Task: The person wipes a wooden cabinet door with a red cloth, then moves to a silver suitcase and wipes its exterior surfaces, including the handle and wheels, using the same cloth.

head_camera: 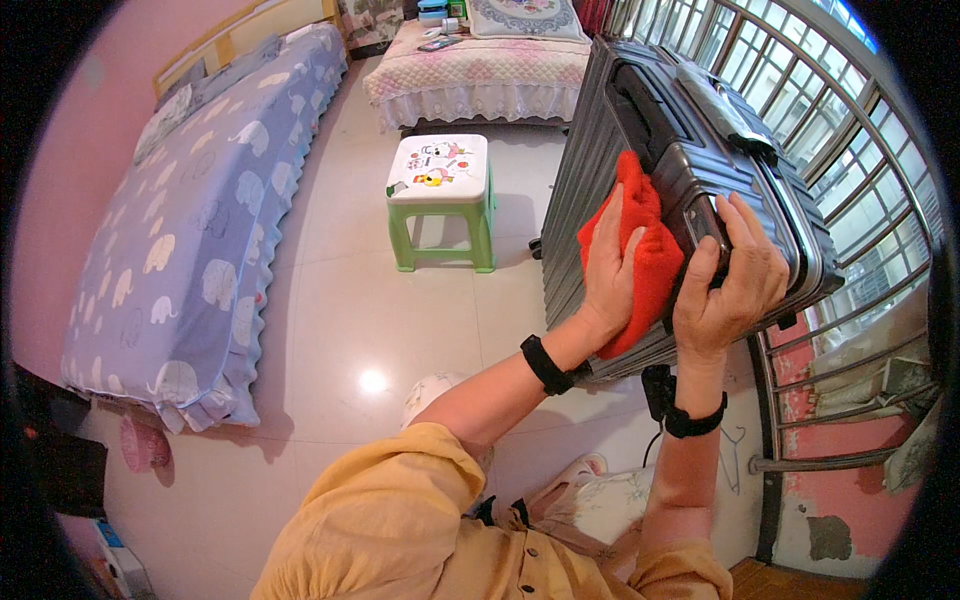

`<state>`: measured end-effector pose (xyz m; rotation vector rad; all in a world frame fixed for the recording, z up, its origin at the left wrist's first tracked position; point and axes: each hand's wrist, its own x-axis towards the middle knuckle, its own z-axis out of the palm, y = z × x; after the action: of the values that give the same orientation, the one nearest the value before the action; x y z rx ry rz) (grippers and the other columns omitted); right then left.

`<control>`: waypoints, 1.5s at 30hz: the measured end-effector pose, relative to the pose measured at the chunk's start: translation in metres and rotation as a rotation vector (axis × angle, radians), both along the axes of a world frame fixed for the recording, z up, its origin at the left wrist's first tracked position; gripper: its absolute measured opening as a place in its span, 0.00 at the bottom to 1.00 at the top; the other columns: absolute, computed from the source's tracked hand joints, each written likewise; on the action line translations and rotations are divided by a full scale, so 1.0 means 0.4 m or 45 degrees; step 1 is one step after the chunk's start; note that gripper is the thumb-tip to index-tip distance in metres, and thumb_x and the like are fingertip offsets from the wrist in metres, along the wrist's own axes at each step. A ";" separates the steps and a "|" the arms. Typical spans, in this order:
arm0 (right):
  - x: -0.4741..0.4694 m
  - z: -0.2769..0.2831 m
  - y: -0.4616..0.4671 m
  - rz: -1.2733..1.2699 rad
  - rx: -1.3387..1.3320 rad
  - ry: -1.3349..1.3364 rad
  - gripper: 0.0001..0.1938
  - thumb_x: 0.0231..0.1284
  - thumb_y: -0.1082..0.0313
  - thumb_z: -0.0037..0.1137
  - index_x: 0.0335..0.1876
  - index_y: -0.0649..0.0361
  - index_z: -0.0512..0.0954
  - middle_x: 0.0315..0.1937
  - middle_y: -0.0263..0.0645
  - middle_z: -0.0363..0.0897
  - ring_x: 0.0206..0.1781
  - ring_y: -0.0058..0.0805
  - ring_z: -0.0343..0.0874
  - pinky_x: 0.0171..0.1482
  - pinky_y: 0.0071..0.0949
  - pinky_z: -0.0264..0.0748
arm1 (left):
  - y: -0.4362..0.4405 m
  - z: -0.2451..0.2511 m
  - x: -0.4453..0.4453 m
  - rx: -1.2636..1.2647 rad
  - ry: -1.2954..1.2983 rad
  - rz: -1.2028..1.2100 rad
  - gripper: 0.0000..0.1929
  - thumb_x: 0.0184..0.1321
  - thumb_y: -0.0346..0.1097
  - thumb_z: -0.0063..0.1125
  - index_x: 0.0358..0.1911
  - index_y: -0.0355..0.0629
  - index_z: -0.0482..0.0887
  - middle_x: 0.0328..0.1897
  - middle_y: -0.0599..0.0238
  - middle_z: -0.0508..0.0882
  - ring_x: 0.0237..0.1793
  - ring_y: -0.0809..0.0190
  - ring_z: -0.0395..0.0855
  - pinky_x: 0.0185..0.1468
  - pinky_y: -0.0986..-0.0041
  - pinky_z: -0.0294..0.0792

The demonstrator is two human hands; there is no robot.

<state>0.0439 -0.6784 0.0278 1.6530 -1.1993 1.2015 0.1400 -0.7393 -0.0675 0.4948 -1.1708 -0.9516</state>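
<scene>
A dark grey hard-shell suitcase (577,195) with ribbed sides stands upright in front of me, to the right. My left hand (611,262) presses a bright red cloth (651,281) against the near edge of its side. My right hand (735,277) rests on the near top corner, fingers apart, touching the shell beside a black carry handle or latch (705,225). On top, a pale wrapped strip covers another handle (720,109). Black straps circle both my wrists.
A green plastic stool (442,217) with a printed white seat stands ahead. A bed with an elephant-print cover (202,217) lies left; a quilted pink-white covered piece (480,71) is at the back. Metal window bars (847,120) rise close on the right. A wire hanger (731,461) lies on the floor.
</scene>
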 end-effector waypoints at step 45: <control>0.016 -0.015 -0.009 -0.028 0.026 -0.047 0.16 0.68 0.56 0.59 0.57 0.50 0.82 0.58 0.34 0.85 0.64 0.36 0.80 0.77 0.52 0.54 | -0.003 0.038 -0.022 -0.290 0.096 -0.071 0.30 0.77 0.28 0.41 0.82 0.36 0.58 0.81 0.55 0.69 0.75 0.59 0.71 0.79 0.63 0.62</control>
<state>0.0504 -0.6819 0.0219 1.6352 -1.2529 1.2148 0.1313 -0.7406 -0.0524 0.2426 -1.2124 -0.8644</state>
